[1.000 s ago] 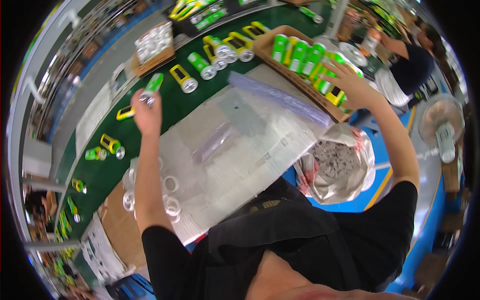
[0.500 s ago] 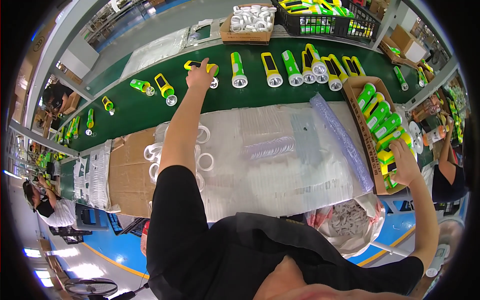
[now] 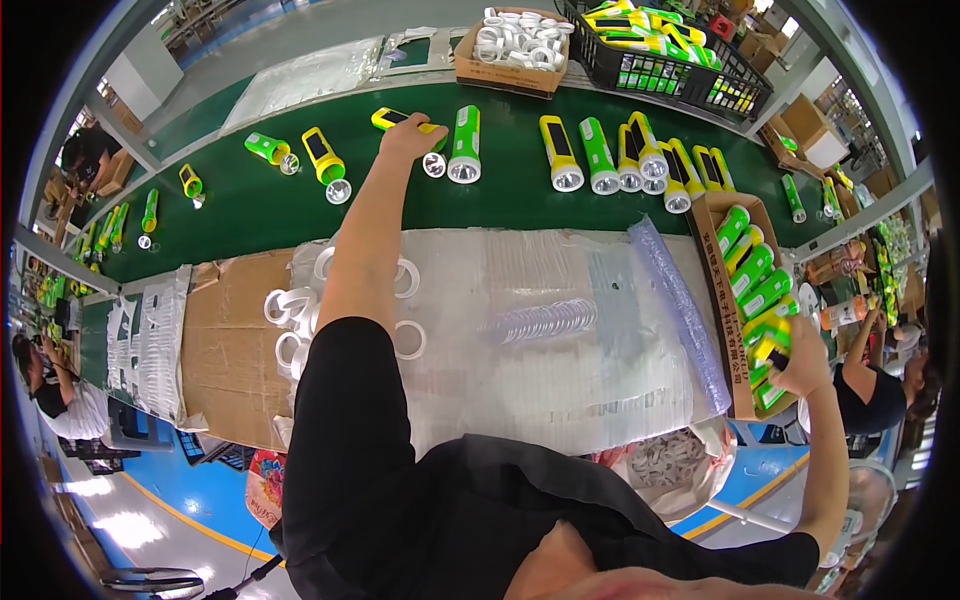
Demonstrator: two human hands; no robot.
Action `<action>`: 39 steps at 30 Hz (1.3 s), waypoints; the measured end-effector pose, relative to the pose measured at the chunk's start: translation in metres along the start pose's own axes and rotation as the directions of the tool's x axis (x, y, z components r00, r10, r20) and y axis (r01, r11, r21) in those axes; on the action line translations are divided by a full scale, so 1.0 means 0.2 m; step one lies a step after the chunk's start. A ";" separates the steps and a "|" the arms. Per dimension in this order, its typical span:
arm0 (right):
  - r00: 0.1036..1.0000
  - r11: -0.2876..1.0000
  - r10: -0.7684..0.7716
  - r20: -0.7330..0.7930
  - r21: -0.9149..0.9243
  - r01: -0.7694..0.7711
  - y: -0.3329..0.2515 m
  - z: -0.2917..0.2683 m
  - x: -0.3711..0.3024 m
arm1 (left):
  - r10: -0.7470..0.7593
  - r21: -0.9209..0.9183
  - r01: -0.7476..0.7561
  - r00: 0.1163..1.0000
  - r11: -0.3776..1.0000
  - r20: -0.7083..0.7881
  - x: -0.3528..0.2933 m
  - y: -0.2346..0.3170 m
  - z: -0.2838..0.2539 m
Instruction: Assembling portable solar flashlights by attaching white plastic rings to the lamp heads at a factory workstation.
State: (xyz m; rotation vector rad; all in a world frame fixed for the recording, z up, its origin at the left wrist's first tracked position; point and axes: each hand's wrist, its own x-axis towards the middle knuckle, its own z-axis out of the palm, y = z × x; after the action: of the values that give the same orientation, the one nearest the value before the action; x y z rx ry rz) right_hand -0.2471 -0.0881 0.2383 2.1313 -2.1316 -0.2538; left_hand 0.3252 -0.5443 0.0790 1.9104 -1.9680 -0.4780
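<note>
My left hand (image 3: pixel 408 140) reaches across to the green belt, its fingers closed round a yellow flashlight (image 3: pixel 390 119) with a dark panel. A loose clear lens piece (image 3: pixel 434 164) lies against that flashlight's open end. Just right of it lies a green flashlight (image 3: pixel 465 140) with a white head. My right hand (image 3: pixel 803 362) is at the near end of a cardboard box (image 3: pixel 738 375), closed on a yellow flashlight (image 3: pixel 768 351) with a dark panel; the fingers partly hide it. Green and yellow flashlights (image 3: pixel 755 268) lie side by side in the box.
White rings (image 3: pixel 409 340) lie on the plastic-covered bench (image 3: pixel 500 390), near a row of clear discs (image 3: pixel 548 320). A bubble-wrap roll (image 3: pixel 680 315) borders the box. Behind the belt stand a carton of white rings (image 3: pixel 505 75) and a black crate (image 3: pixel 690 85). Co-workers sit at both sides.
The view has shifted slightly. The white-headed green flashlight is now closer to my left hand, which stays on its flashlight. My right hand has drawn back a little, with the yellow flashlight showing more.
</note>
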 end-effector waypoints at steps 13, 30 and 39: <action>1.000 0.216 -0.004 -0.013 0.976 0.013 -1.32 -0.09 1.58 | 0.113 -0.307 -0.123 0.992 0.944 -0.051 -0.39 -0.21 -0.37; 0.659 0.717 0.093 -0.746 0.509 0.476 -1.73 0.02 1.70 | 0.343 -0.725 -0.134 0.927 0.676 0.149 -1.17 -0.04 -0.78; 0.700 0.284 -0.603 -0.382 0.718 0.636 -1.91 -0.29 0.66 | 0.705 -0.746 -0.254 0.601 0.615 0.377 -1.45 0.25 -0.66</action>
State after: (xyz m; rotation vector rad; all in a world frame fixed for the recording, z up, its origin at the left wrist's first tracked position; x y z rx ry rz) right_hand 0.1378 -0.2212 0.2132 3.3780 -1.2853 0.9564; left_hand 0.3516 -0.2517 0.2125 0.6899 -2.1950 -1.5512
